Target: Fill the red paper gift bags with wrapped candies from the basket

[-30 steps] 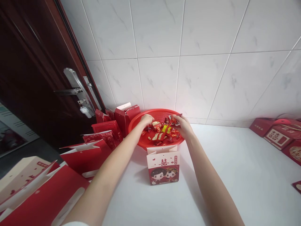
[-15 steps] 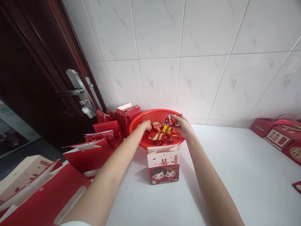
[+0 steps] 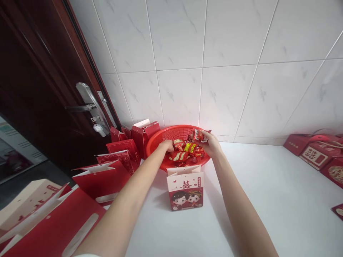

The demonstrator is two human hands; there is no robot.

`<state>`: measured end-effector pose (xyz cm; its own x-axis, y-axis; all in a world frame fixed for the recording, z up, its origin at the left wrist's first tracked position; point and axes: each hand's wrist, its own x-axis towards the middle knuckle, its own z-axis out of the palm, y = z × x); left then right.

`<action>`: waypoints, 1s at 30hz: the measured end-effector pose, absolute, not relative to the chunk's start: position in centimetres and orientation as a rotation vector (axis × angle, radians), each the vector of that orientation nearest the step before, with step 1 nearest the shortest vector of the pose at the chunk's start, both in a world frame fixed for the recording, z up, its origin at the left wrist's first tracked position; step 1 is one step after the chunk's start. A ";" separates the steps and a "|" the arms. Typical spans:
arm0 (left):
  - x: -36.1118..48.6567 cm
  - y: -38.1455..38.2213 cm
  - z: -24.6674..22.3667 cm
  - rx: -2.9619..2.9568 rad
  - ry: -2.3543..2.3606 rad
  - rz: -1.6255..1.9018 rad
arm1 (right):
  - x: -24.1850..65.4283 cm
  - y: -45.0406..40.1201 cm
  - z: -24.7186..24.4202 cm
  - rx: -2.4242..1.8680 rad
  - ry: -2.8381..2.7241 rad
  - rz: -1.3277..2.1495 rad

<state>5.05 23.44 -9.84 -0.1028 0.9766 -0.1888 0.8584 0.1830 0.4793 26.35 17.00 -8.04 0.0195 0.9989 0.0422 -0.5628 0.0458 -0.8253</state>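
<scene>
Door (image 3: 40, 82) of dark red-brown stands at the far left, with a silver handle (image 3: 89, 96) and keys (image 3: 99, 128) hanging at the lock. Beside it, red paper bags (image 3: 107, 178) and cartons (image 3: 143, 135) stand in a loose row. The left hand (image 3: 166, 145) is inside the left part of the red basket (image 3: 177, 134), its fingers curled down by the wrapped sweets (image 3: 190, 147); whether they grip one, I cannot tell. The sweets lie in the basket, mostly toward its right. Just in front, a box (image 3: 186, 196) with a cartoon couple stands upright on the white tabletop (image 3: 254, 185), its top flaps raised. The right hand (image 3: 212, 144), over the basket's right rim, pinches a red-and-white packet (image 3: 198, 135) between its fingers. Red gift boxes (image 3: 318, 153) sit at the far right.
</scene>
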 end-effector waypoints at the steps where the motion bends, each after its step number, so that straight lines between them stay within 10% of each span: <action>1: 5.2 23.3 -9.7 1.714 2.006 0.325 | 26.5 17.1 -8.0 -0.723 -0.746 1.400; 30: 6.6 22.4 -7.6 1.978 1.791 0.652 | 25.7 16.5 -7.2 -0.793 -0.547 1.323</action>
<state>6.59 22.40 -7.62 0.0742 0.9942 0.0779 0.8114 -0.1056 0.5749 25.66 16.55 -7.21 0.1845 0.9792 -0.0838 -0.6337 0.0533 -0.7717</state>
